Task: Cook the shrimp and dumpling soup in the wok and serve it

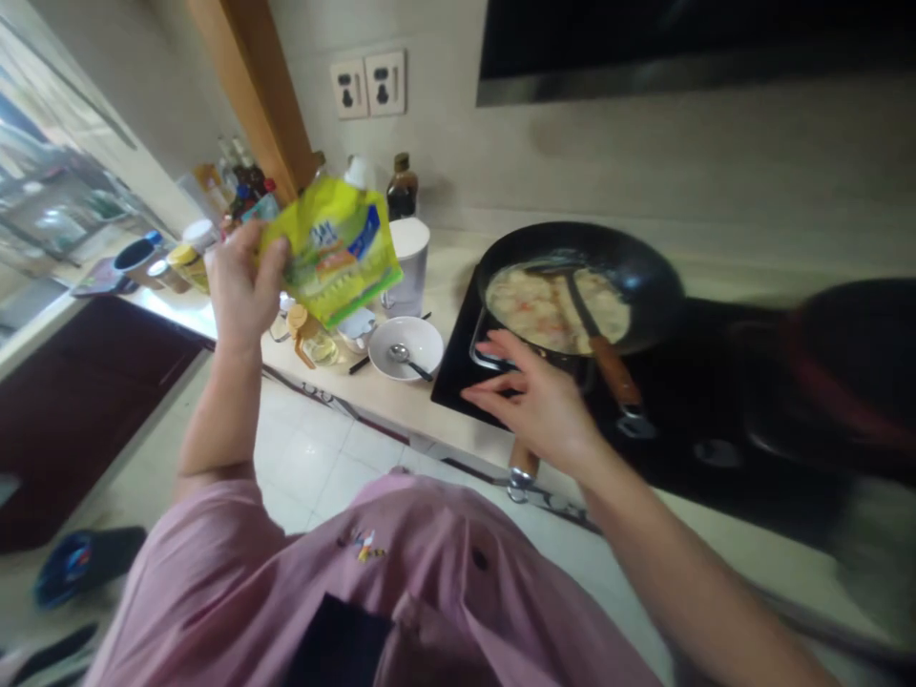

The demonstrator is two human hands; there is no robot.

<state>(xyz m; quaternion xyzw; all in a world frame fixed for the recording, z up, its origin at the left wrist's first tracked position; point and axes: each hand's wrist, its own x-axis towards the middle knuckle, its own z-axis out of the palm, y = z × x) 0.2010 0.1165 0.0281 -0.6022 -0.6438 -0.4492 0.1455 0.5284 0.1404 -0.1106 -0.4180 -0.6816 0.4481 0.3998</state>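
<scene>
One yellow plastic pouch (336,258) is gripped in my left hand (247,286); my right hand (545,403) hovers, fingers parted, by a black wok (653,277).

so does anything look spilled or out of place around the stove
Nothing stands out: the wooden-handled utensil leans in the wok, the spoon rests in the white bowl, and the left hand grips the yellow packet. No spill is visible, though blur hides fine detail.
</scene>
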